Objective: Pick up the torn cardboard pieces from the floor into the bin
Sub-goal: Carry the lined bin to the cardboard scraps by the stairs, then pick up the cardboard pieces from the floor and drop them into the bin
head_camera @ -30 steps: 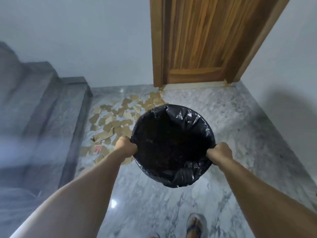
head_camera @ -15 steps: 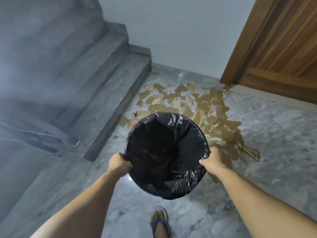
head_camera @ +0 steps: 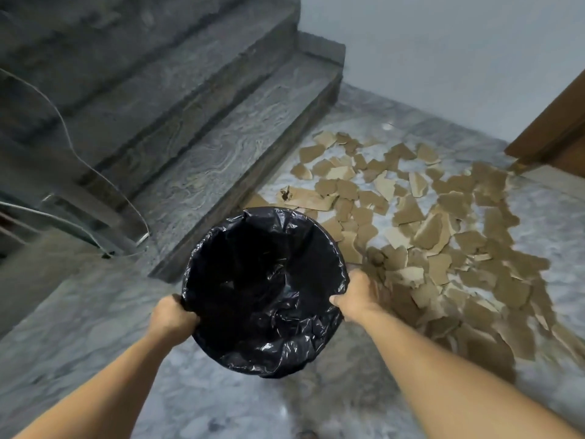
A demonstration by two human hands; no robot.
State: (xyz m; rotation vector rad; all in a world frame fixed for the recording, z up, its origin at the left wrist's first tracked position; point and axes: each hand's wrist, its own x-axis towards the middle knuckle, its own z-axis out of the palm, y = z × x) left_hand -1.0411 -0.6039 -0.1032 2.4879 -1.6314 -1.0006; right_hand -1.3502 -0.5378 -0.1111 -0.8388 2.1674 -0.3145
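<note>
Left hand (head_camera: 172,315) curled over the near-left rim of the bin (head_camera: 327,245), gripped tight on the liner's edge. Right hand (head_camera: 356,294) clamped on the right rim, thumb hooked inside, fingers wrapped down the outer side. Both arms stretched forward from the bottom corners. Held between the two hands, round and lined with a crinkled black plastic bag (head_camera: 278,350), its mouth wide to the camera; inside too dark to make out. Whether off the floor (head_camera: 221,400) or resting on it, could not tell.

Just beyond and to the right of it, lay the torn cardboard pieces (head_camera: 443,236), brown scraps spread wide across the grey marbled tiles, overlapping in places, from the foot of the steps (head_camera: 205,160) out toward the wooden door frame (head_camera: 550,137) at the right edge. Nearest scraps sat right beside the right hand and ran partly behind the rim. One longer strip with a dark printed mark (head_camera: 286,195) lay just past the far rim. Grey stone stairs rose at upper left, plain pale wall (head_camera: 443,58) behind.
</note>
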